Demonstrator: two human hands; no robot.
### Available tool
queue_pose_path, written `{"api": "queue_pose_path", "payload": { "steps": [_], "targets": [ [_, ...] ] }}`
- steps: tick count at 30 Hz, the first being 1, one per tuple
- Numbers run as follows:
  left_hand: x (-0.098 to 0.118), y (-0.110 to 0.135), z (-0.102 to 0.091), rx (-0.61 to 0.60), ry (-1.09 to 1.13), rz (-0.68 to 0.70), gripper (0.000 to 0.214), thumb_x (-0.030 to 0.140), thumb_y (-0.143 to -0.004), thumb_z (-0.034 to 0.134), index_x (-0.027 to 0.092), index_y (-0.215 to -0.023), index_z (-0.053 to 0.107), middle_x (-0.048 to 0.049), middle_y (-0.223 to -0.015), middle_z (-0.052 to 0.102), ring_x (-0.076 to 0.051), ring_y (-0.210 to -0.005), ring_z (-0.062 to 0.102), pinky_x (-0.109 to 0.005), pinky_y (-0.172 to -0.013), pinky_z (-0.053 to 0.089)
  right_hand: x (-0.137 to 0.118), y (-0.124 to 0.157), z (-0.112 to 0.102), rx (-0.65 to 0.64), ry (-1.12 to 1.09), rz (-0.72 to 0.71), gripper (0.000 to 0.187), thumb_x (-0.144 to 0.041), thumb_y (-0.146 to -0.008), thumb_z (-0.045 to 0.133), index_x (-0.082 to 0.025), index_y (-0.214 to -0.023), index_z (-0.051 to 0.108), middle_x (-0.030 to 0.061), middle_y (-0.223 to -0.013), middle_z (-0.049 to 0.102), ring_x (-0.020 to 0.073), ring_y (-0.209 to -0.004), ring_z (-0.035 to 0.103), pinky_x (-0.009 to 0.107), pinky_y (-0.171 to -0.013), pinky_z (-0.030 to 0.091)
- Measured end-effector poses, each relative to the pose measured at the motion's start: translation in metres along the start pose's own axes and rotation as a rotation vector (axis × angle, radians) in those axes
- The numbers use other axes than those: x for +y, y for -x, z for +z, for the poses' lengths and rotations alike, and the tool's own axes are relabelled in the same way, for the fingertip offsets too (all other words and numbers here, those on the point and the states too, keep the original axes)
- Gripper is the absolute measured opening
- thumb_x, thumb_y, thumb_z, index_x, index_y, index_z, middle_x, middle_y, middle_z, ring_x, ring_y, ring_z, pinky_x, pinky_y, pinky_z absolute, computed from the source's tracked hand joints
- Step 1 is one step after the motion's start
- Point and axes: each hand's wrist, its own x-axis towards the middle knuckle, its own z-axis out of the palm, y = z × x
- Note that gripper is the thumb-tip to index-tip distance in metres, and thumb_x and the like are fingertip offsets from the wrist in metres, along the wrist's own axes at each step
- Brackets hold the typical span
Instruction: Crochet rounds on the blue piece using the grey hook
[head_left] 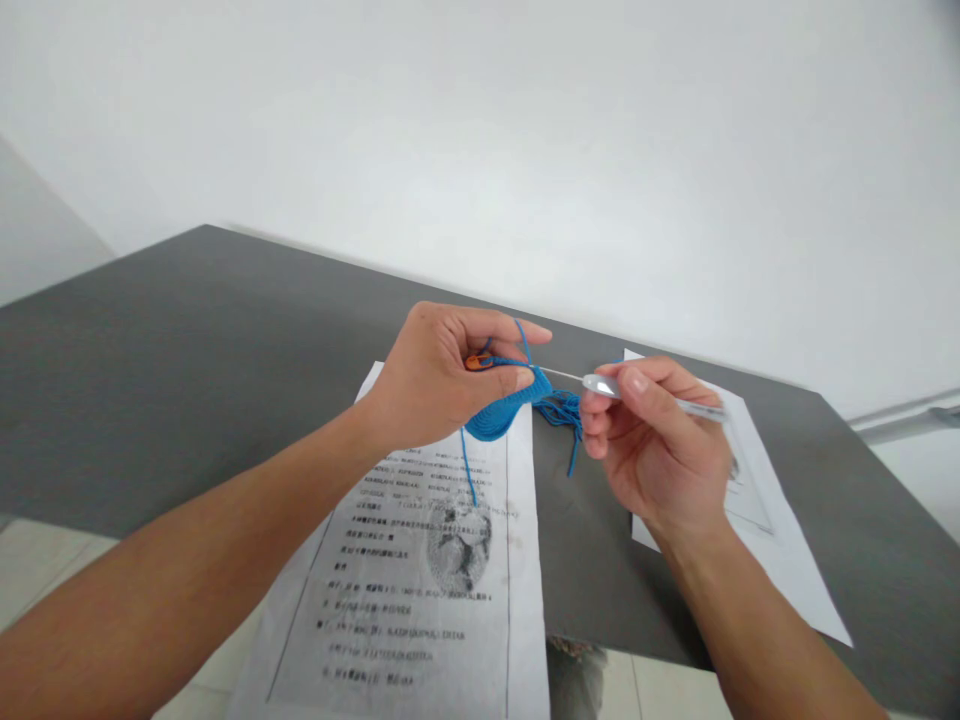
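My left hand (457, 375) pinches a piece of blue crochet work (495, 418) between thumb and fingers, and a strand of blue yarn (523, 340) runs over its raised forefinger. An orange stitch marker (477, 361) sits at the upper edge of the piece, by the thumb. My right hand (664, 440) grips the pale handle of a crochet hook (602, 386). The hook's thin metal shaft points left and meets the edge of the crochet work near my left thumb tip; its very tip is hidden. A loose yarn tail hangs below the piece.
A printed sheet (405, 600) with text and a picture lies under my left hand and over the front edge of the grey table (225, 370). Another sheet (787, 560) lies beneath my right hand. Bunched blue yarn (561, 408) rests between them. A white wall stands behind.
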Motion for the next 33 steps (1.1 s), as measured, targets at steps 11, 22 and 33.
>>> {"api": "queue_pose_path", "payload": {
  "steps": [11, 22, 33],
  "targets": [
    [-0.001, 0.012, 0.021, 0.133, 0.18, -0.05, 0.038, 0.019, -0.078, 0.083, 0.014, -0.115, 0.085, -0.0007, -0.077, 0.081, -0.015, -0.066, 0.069, -0.026, -0.064, 0.056, 0.005, 0.009, 0.035, 0.165, 0.436, -0.407, 0.019, -0.015, -0.095, 0.075, -0.027, -0.109, 0.081, 0.005, -0.104, 0.076, 0.0185, -0.082, 0.075, 0.032, -0.06, 0.065],
    [0.001, 0.017, 0.029, 0.29, 0.37, -0.093, 0.026, 0.013, -0.07, 0.09, 0.019, -0.096, 0.089, 0.0021, -0.079, 0.08, -0.011, -0.067, 0.064, -0.024, -0.066, 0.054, 0.004, 0.011, 0.046, 0.18, 0.494, -0.49, 0.02, -0.009, -0.098, 0.069, -0.024, -0.11, 0.075, 0.0051, -0.102, 0.075, 0.0188, -0.083, 0.077, 0.035, -0.069, 0.068],
    [0.009, 0.011, 0.011, -0.027, 0.836, -0.303, 0.029, 0.012, -0.071, 0.094, 0.014, -0.099, 0.088, -0.0075, -0.083, 0.083, -0.015, -0.069, 0.075, -0.026, -0.068, 0.06, -0.008, 0.009, 0.026, -0.003, 0.903, -0.909, 0.047, -0.009, -0.09, 0.081, -0.017, -0.135, 0.07, 0.0133, -0.113, 0.08, 0.0278, -0.104, 0.08, 0.042, -0.085, 0.071]
  ]
}}
